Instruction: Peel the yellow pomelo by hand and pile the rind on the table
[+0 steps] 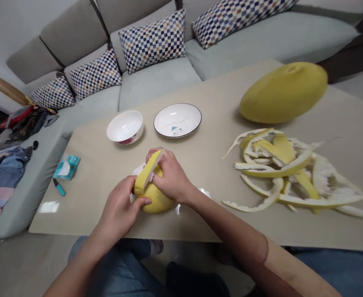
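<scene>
A partly peeled yellow pomelo rests near the table's front edge between my hands. My left hand grips its left side, thumb pressed on the yellow skin. From above and the right, my right hand closes around the fruit's upper part, with its fingertips mostly hidden behind a lifted strip of peel. That strip stands up from the pomelo, its white pith facing right. Beyond my hands are a white bowl with a red pattern and an oval white plate with a dark rim.
Cut peel strips lie heaped at the right, and a whole pomelo sits behind them. A blue tissue pack and a small teal-handled object lie at the left. A grey sofa with checked cushions stands beyond the table.
</scene>
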### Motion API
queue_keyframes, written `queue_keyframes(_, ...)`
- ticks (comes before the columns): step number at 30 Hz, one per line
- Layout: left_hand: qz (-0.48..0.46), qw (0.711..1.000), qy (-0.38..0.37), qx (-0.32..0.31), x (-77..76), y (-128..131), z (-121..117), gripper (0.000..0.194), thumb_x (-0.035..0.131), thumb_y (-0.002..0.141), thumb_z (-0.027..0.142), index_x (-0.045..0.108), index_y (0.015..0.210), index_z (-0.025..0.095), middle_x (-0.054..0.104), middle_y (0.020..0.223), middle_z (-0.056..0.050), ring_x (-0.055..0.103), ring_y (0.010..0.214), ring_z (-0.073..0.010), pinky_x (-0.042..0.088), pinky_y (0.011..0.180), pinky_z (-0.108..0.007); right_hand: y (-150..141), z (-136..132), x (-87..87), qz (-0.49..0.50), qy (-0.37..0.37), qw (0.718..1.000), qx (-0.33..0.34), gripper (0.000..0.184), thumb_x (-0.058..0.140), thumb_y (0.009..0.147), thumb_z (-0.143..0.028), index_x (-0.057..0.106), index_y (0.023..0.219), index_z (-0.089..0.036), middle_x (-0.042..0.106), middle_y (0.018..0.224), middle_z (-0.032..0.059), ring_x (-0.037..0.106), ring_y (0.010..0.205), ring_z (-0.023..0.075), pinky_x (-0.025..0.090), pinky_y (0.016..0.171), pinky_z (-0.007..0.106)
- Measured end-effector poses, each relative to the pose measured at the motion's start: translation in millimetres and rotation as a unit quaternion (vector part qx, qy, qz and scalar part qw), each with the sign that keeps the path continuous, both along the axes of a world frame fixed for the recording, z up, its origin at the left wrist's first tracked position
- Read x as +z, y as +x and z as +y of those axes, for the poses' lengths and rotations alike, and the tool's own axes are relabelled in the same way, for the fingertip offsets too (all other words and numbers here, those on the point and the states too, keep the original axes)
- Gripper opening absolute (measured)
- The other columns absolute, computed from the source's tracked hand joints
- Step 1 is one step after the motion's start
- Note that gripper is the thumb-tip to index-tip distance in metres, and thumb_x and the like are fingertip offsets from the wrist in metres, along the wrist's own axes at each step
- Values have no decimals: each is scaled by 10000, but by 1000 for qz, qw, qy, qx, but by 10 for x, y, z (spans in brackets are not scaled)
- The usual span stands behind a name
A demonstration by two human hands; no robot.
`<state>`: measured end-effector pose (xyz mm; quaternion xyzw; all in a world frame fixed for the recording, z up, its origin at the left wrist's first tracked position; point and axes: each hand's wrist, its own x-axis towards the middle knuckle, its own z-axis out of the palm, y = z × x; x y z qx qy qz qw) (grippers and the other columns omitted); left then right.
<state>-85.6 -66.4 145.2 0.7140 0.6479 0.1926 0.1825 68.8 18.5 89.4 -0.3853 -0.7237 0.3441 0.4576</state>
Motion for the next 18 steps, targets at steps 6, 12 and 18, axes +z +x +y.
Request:
queue_keyframes(6,-29,995,85,32,-203,57,-156,149,651,849,234,561,966,219,641,909,0,612,849,-183,483,764,-302,2,18,41,9,1,1000,25,45,558,832,-263,567,859,-229,597,1073,54,525,1044,243,382,981,409)
queue_keyframes(12,-109,985,108,73,-394,-46,-219,296,687,838,304,544,1086,229,637,1003,-26,630,940,-200,512,835,-346,0,44,64,9,15,1000,14,48,528,852,-271,557,864,-234,603,1019,39,537,1033,214,357,1000,382)
queue_keyframes(18,-118,990,69,25,-289,-88,-89,640,788,732,247,438,1268,252,570,1230,-75,600,1088,-232,482,983,-445,45,231,19,33,-41,999,1,85,484,847,-295,540,823,-237,600,981,40,552,989,212,384,935,362)
